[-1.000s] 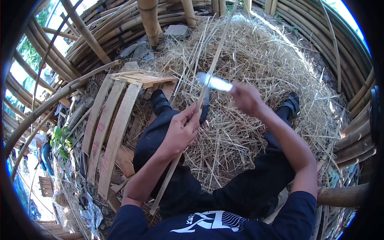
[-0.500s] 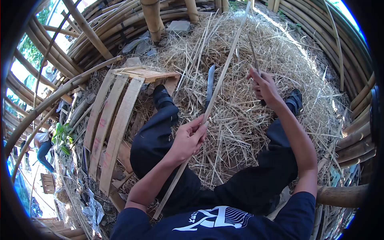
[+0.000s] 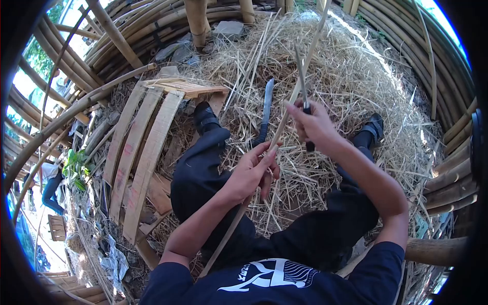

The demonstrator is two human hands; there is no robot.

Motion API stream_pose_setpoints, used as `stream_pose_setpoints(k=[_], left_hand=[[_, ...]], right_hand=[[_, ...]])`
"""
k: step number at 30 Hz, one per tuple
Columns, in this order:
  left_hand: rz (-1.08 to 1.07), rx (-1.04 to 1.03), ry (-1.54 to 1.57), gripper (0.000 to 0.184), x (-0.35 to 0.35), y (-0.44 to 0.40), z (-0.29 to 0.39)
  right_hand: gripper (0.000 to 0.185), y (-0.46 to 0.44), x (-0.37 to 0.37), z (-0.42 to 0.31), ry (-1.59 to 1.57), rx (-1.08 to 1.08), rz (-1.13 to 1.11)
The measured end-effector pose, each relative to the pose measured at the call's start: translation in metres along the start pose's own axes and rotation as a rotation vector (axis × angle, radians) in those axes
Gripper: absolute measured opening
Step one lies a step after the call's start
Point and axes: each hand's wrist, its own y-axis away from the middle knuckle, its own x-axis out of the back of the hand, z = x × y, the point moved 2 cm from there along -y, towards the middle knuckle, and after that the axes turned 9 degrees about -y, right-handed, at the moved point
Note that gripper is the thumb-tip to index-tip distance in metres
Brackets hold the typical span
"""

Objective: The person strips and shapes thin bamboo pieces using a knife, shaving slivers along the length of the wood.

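A long, thin bamboo strip [image 3: 287, 116] runs slantwise from my lap up past the top of the view. My left hand [image 3: 254, 173] is closed around its middle, with the thumb on top. In my right hand [image 3: 316, 124] is a knife [image 3: 302, 76] with a dark handle, its narrow blade pointing up and crossing the strip. The right thumb is at the strip's edge. Between my feet a machete [image 3: 267, 107] with a black wrapped handle lies on the shavings, blade away from me.
Bamboo shavings [image 3: 356, 86] cover the ground around my legs. A wooden slatted crate [image 3: 152, 147] stands at my left. Stacked bamboo poles [image 3: 432, 66] curve along the right and back. Beyond the poles at far left, another person [image 3: 51, 185] is partly visible.
My right hand has moved left and down, bringing the knife from beside the strip to across it. My left hand has shifted slightly right, and the strip's far end has swung right.
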Motion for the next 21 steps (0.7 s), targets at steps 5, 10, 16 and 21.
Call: stream_pose_setpoints(k=[5,10,16,21], left_hand=[[0.144,-0.093,-0.159,0.029,0.01,-0.007,-0.011],[0.37,-0.289,-0.418,0.022,0.02,-0.006,-0.012],[0.438,-0.179,-0.53,0.02,0.027,-0.002,-0.017],[0.396,-0.242,-0.576,0.022,0.028,-0.004,-0.024]], right_hand=[[0.03,0.011,-0.02,0.01,0.489,0.213,-0.058],[0.031,0.027,-0.034,0.012,1.1,0.458,-0.223],[0.028,0.03,-0.029,0.02,1.087,0.468,-0.363],[0.024,0.032,-0.025,0.028,1.131,0.467,-0.371]])
